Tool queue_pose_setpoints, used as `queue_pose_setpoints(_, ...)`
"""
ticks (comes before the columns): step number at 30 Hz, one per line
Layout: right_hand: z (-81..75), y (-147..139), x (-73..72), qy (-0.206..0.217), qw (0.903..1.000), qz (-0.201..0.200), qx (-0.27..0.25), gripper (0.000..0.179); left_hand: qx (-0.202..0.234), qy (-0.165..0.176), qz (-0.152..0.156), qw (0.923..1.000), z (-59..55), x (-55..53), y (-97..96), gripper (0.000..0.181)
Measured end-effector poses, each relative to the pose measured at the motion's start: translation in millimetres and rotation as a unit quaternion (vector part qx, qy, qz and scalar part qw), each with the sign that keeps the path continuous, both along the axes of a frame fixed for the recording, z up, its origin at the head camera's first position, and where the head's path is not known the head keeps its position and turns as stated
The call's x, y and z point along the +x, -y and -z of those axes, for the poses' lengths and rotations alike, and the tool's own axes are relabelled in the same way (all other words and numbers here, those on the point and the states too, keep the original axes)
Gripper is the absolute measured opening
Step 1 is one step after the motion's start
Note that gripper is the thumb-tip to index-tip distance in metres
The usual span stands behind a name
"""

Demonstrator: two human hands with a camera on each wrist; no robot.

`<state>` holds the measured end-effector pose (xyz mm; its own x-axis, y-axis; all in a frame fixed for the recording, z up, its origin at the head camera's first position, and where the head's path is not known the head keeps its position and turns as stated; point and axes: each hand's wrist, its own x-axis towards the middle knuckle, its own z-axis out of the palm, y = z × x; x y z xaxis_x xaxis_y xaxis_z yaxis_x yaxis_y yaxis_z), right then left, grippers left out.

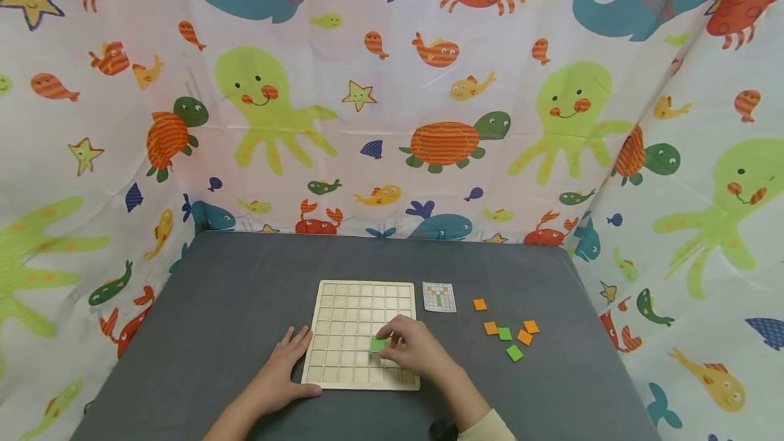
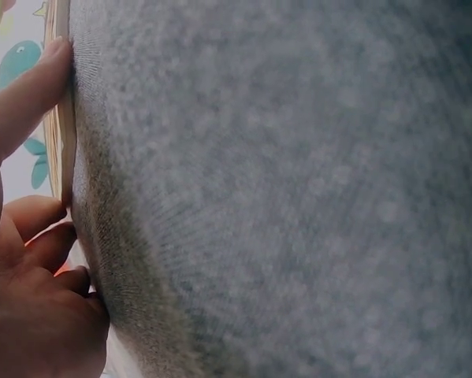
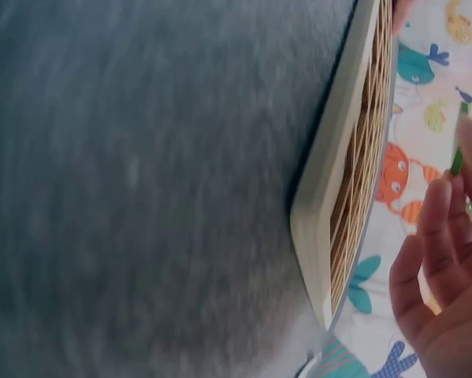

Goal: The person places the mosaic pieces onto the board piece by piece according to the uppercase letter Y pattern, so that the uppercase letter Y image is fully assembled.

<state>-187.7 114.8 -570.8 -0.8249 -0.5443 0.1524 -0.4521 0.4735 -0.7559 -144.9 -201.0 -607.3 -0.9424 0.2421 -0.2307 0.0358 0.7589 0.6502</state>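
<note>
A light wooden grid board [image 1: 343, 335] lies flat on the grey table. My right hand [image 1: 416, 346] pinches a small green square tile [image 1: 377, 345] between thumb and fingers, over the lower right part of the grid. In the right wrist view that tile [image 3: 457, 161] shows edge-on, raised above the board. My left hand [image 1: 278, 373] rests at the board's left side, fingers spread, with the thumb near its lower left corner. The left wrist view shows the thumb and fingertips against the board's edge [image 2: 65, 150].
Right of the board lies a small printed grid card [image 1: 439, 297] with a coloured pattern. Farther right are loose tiles, several orange ones [image 1: 480, 305] and two green ones [image 1: 514, 353]. A curtain [image 1: 367, 155] printed with sea animals surrounds the table [image 1: 245, 278].
</note>
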Motion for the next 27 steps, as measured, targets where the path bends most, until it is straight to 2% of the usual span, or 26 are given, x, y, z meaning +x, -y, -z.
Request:
queue_pose_setpoints(15,8.9,27.2,4.7,0.048,0.997,0.032,0.051,0.024,-0.015,0.008,-0.007,0.9998,0.5,-2.3,-1.5,0.118)
queue_pose_setpoints(22,13.3,31.3,3.5,0.052,0.9948,0.029,0.082,0.023,-0.021,0.018,-0.015,0.9995,1.0,-2.7,-1.7,0.119)
queue_pose_setpoints(27,15.0,34.5,4.6,0.034,0.9933,0.033,0.105,0.023,-0.024,0.021,-0.018,0.9993,1.3,-2.3,-0.9,0.12)
